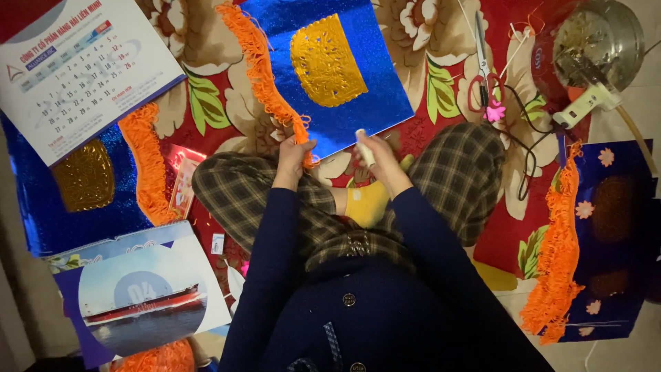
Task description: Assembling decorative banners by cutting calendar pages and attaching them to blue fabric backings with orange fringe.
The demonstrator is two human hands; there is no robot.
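Observation:
I sit cross-legged on a floral mat. My left hand (295, 153) pinches the near end of an orange fringe strip (261, 69) that runs along the left edge of a glittery blue sheet (344, 76). A gold cut-out panel (328, 60) is stuck on the middle of that sheet. My right hand (381, 157) grips a small white tube (363, 146), its tip pointing at the sheet's near edge. Both hands rest just above my knees in checked trousers.
A wall calendar (76, 69) lies at the upper left over another blue sheet with a gold panel (84, 176) and fringe (146, 162). Red-handled scissors (483, 76), a white glue gun (589, 102) with black cord, a finished blue piece (606, 234) and a ship picture (141, 296) surround me.

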